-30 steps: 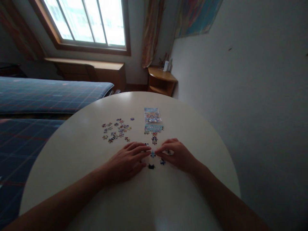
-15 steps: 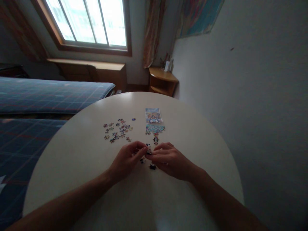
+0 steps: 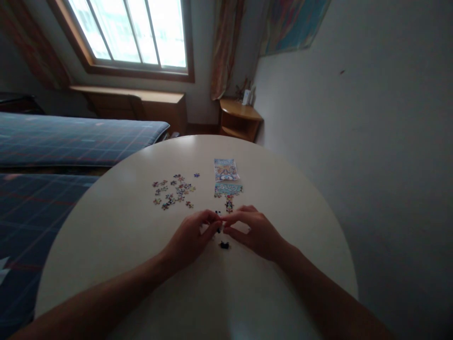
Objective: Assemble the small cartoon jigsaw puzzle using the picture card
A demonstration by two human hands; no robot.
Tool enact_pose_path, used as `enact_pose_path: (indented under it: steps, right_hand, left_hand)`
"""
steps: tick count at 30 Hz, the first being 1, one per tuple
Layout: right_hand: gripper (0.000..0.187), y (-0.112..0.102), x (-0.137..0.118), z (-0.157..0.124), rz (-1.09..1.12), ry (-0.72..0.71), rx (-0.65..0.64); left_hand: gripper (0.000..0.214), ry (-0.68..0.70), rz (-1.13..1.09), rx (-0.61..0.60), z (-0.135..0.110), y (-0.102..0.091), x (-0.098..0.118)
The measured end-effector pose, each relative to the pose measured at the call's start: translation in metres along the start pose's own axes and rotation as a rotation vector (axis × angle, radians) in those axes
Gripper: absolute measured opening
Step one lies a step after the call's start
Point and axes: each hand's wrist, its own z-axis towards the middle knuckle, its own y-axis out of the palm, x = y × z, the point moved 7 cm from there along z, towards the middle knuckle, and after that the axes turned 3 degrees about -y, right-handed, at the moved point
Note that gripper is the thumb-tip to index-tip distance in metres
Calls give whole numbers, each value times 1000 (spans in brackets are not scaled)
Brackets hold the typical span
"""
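My left hand and my right hand meet fingertip to fingertip over the round white table. Both pinch small jigsaw pieces between them, just above the tabletop. A dark loose piece lies on the table right below the fingers. Beyond my hands sits a short joined strip of the puzzle, with a small cluster below it. A printed picture card lies farther back.
Several loose puzzle pieces are scattered to the left of the card. A bed with a blue checked cover stands left of the table. A wall runs close on the right. A wooden corner shelf and window are behind.
My hands lay flat on the table with fingers stretched out; they have since lifted and curled into pinches, bringing small pieces together between the fingertips.
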Motion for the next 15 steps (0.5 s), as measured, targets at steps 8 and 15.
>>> enact_pose_path:
  steps: [8, 15]
  right_hand:
    - [9, -4, 1, 2, -20, 39, 31]
    - [10, -4, 3, 3, 40, 58, -3]
  left_hand:
    - [10, -46, -70, 31, 4, -1, -8]
    - [11, -53, -94, -23, 3, 3, -9]
